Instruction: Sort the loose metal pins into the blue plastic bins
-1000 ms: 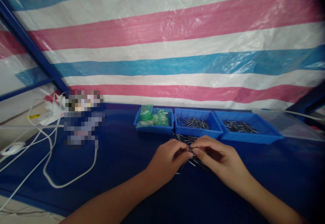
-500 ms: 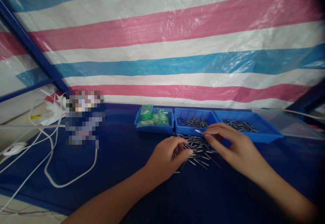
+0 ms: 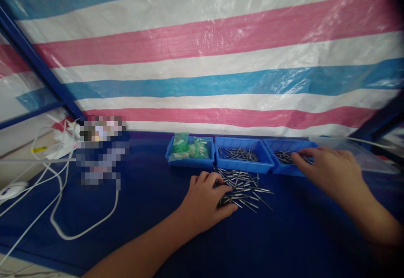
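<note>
A loose pile of small metal pins (image 3: 244,185) lies on the dark blue table cloth (image 3: 151,202). My left hand (image 3: 205,200) rests on the pile's left edge with its fingers curled onto the pins. My right hand (image 3: 328,168) reaches over the right blue tray (image 3: 285,169), which holds more pins; its fingers point left and lie together above them, and I cannot see whether they hold a pin. The middle blue tray (image 3: 243,164) also holds pins. The left blue tray (image 3: 189,162) holds green and clear packets.
A striped pink, white and blue tarp (image 3: 202,59) hangs behind the table. White cables (image 3: 59,210) loop over the table's left side beside a blurred patch. A clear plastic lid or tray (image 3: 366,158) lies at the far right.
My right hand has moved from the pile, past the middle tray, to the right tray. My left hand has flattened onto the pile. The view has shifted slightly.
</note>
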Motion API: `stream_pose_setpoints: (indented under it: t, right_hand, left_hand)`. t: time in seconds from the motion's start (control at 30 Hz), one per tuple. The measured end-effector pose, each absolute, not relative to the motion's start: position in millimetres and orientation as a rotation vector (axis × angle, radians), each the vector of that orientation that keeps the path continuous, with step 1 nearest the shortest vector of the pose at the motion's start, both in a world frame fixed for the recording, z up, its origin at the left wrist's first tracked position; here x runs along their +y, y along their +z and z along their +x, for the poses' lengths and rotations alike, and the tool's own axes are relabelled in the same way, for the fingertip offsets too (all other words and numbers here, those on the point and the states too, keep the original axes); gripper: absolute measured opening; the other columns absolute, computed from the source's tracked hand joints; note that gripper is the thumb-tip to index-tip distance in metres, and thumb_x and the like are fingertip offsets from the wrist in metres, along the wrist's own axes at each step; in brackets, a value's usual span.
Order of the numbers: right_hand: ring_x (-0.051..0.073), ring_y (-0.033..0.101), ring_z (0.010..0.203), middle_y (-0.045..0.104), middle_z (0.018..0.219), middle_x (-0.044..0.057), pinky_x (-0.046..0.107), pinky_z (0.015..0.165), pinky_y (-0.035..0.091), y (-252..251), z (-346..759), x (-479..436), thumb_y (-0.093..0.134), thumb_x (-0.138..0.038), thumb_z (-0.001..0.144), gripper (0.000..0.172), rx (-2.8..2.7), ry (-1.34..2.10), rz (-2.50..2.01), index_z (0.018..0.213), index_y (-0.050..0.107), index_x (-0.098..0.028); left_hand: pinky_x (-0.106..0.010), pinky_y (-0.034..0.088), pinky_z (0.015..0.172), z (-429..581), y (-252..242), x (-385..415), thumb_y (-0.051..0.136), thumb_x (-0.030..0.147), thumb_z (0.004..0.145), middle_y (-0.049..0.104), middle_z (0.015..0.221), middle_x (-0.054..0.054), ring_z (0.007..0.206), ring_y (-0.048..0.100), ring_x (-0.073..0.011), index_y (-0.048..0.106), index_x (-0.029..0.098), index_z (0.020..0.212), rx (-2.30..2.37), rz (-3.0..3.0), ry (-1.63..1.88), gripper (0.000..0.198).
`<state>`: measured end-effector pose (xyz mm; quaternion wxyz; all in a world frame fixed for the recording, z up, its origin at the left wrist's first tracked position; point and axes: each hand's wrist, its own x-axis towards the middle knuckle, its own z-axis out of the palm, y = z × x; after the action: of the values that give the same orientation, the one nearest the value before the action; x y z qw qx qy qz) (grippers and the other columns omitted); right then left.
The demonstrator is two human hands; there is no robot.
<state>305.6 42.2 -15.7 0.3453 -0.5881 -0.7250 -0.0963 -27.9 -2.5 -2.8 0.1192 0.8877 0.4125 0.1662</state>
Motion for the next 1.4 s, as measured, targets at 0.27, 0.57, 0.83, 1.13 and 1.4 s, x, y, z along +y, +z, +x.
stream_pose_setpoints:
  t: [0.27,0.57,0.83,1.13,1.4]
  right_hand:
    - [0.026,0.058,0.081,0.067,0.088,0.009,0.043,0.077,0.044,3,226,17,0.053,-0.033,0.088,0.019,-2.028,-0.413,-1.365,0.082,0.066,-0.02]
    - [0.022,0.057,0.091,0.064,0.095,0.007,0.038,0.081,0.046,1,182,-3,0.061,-0.023,0.083,0.013,-2.377,0.166,-1.078,0.095,0.064,-0.02]
    - [0.019,0.056,0.085,0.064,0.088,0.006,0.035,0.076,0.046,-8,174,-4,0.051,-0.022,0.09,0.011,-2.236,0.431,-1.067,0.09,0.062,-0.021]
    - [0.02,0.057,0.094,0.063,0.098,0.006,0.035,0.083,0.046,-10,170,-7,0.057,-0.018,0.085,0.012,-2.132,0.436,-1.08,0.096,0.061,-0.022]
    - [0.018,0.058,0.09,0.063,0.094,0.005,0.032,0.08,0.047,-10,168,-9,0.051,-0.018,0.089,0.012,-2.098,0.488,-1.035,0.092,0.063,-0.022]
  left_hand:
    - [-0.036,0.036,0.079,-28,-4,0,0.054,0.036,0.09,0.059,0.109,0.0,0.1,0.05,-0.0211,0.064,0.026,0.099,1.202,2.649,0.437,0.017]
    - [-0.032,0.036,0.077,-25,-7,1,0.053,0.032,0.091,0.061,0.102,-0.001,0.095,0.052,-0.0188,0.064,0.025,0.096,1.21,2.554,0.638,0.014]
    - [-0.031,0.037,0.079,-22,-4,5,0.058,0.025,0.088,0.067,0.092,0.0,0.091,0.058,-0.017,0.067,0.022,0.091,1.181,2.279,0.828,0.01]
    - [-0.025,0.043,0.075,-21,-4,5,0.062,0.022,0.083,0.068,0.084,-0.001,0.08,0.062,-0.0149,0.067,0.018,0.09,1.114,2.072,1.023,0.009]
    - [-0.021,0.045,0.072,-19,-2,3,0.061,0.024,0.084,0.069,0.085,-0.001,0.077,0.062,-0.0128,0.068,0.016,0.09,1.074,1.913,1.019,0.012]
